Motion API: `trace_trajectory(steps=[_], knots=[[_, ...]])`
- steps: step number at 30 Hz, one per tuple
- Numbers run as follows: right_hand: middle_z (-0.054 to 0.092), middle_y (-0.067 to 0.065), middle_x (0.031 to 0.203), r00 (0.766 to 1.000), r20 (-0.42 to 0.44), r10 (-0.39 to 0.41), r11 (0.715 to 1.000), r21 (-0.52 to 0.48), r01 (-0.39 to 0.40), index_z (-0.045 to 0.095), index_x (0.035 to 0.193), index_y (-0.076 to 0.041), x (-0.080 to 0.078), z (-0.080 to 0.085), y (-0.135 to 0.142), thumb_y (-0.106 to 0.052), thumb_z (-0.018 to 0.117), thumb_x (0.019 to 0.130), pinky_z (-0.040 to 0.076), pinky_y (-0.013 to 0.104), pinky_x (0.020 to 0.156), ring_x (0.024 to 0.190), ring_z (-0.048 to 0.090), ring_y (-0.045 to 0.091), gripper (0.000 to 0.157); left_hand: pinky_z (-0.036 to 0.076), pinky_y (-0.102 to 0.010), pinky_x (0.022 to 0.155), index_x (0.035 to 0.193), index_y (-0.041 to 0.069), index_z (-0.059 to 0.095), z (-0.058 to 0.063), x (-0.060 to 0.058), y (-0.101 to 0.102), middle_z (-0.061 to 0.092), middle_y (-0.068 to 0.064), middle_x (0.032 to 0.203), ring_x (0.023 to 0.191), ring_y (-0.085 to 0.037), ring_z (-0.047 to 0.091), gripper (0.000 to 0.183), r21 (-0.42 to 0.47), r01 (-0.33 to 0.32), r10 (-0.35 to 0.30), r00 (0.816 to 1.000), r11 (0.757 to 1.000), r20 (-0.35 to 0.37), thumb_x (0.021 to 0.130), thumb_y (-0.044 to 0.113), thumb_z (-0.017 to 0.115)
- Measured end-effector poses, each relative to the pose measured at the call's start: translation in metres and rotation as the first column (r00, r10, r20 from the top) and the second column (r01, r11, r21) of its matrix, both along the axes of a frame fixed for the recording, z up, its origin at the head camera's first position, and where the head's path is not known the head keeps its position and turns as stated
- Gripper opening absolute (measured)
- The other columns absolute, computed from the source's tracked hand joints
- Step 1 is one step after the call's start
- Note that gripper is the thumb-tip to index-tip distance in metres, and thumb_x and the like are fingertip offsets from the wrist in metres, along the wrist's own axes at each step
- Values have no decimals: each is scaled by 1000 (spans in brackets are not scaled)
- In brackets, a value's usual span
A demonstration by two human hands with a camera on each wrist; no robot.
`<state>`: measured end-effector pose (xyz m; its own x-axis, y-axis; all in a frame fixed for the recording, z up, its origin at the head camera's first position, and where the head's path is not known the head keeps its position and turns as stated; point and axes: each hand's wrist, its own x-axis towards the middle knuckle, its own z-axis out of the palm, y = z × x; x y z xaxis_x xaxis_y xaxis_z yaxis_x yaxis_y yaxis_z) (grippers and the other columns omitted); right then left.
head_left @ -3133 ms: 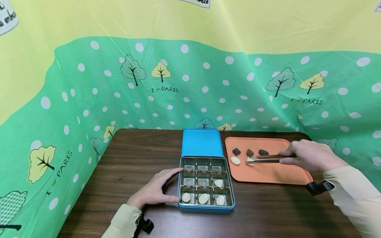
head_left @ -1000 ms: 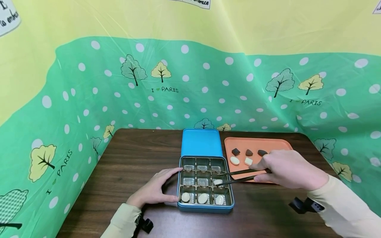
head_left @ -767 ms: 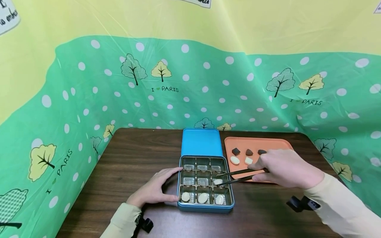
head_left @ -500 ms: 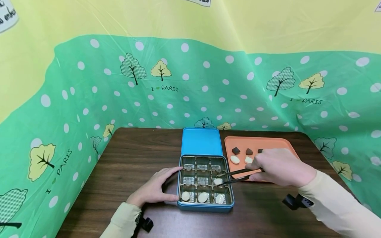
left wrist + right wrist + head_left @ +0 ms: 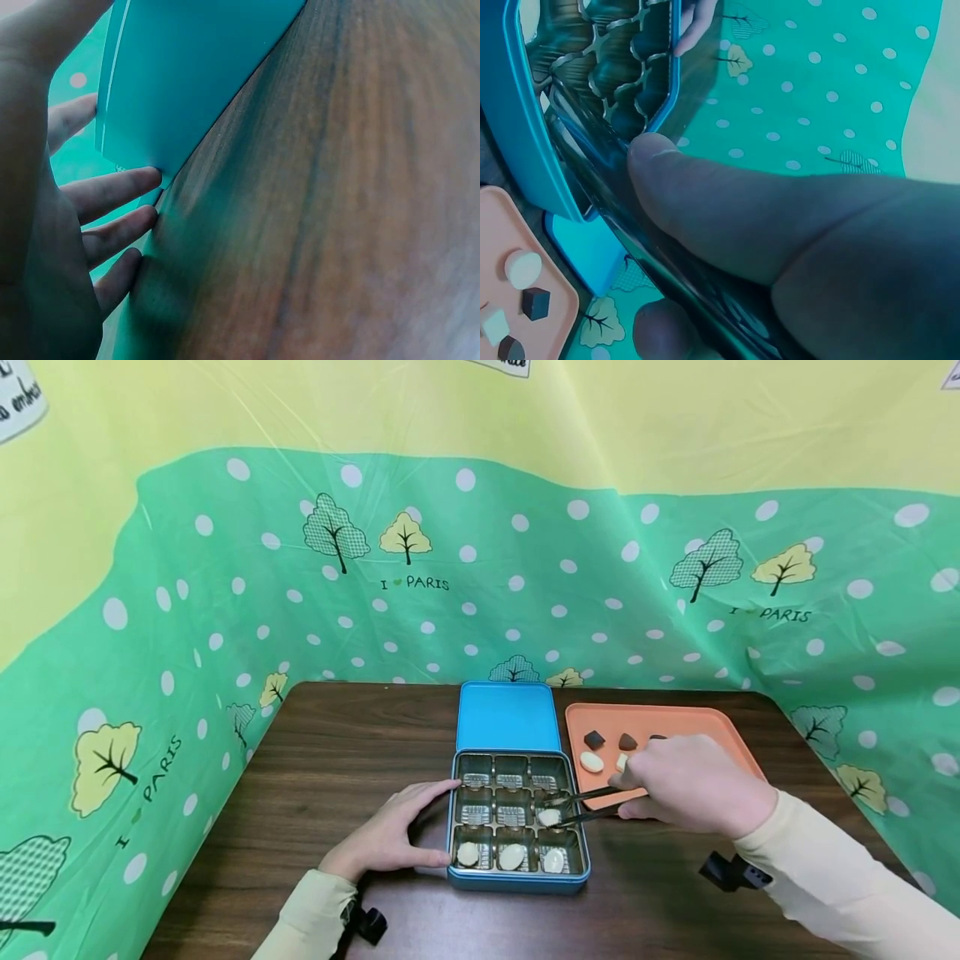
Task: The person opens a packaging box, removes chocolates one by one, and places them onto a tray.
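My left hand [image 5: 390,829] rests against the left side of a blue tin [image 5: 517,885], thumb and fingers spread and touching its wall. The tin's shiny insert has several compartments. My right hand [image 5: 693,785] grips dark metal tongs [image 5: 596,815], thumb on one side in the right wrist view. The tongs' tips are apart inside the right compartment of the middle row, on either side of a small white piece [image 5: 550,817]. Along the front row lie a round white piece [image 5: 468,854], an oval white one [image 5: 512,857] and another [image 5: 555,860].
An orange tray [image 5: 690,718] lies right of the tin, partly behind my right hand. On it are a white oval [image 5: 592,762], a partly covered white block [image 5: 622,762] and dark pieces such as a dark cube [image 5: 594,740]. The tin's blue lid [image 5: 508,718] lies folded back.
The tongs have left the white block on the tray and moved left into the tin's middle-row right compartment. Lately my right hand has edged further left. My left hand stays still.
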<state>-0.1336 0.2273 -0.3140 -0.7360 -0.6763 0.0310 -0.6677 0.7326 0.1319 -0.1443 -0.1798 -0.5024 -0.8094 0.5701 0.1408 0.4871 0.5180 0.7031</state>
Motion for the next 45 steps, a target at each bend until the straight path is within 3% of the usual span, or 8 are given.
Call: trace_trajectory(steps=[17,31,36,45], knots=[[44,-18,55,992,-121,18,999,43,-13,66,66,-36,6,-3,-11,-47,95,72,35,28,41,52,38,5,32,32,-67,116,164,32,36,-1,-1,0,42,10,163,149,-23,40,98,1,5,-5,1000,1000,-16,83,63,82],[52,-15,59,985,-165,51,998,43,-45,71,70,-32,6,-7,-9,-48,95,72,31,26,40,52,37,6,29,30,-66,117,164,37,36,0,1,0,42,11,163,150,-22,39,97,-4,0,0,1000,1000,4,83,62,83],[54,-13,60,980,-190,67,997,39,-61,73,72,-30,6,-9,-8,-48,96,71,30,26,40,52,38,7,29,32,-67,116,164,33,37,-1,2,0,42,10,163,149,-24,41,97,-3,0,0,1000,1000,-10,83,62,83],[53,-16,63,983,-165,76,997,43,-70,80,79,-32,7,-9,-4,-48,94,73,30,26,41,53,38,7,22,32,-67,115,164,34,37,-2,1,-1,42,10,163,149,-24,41,97,2,2,-2,1000,1000,-12,83,61,83]])
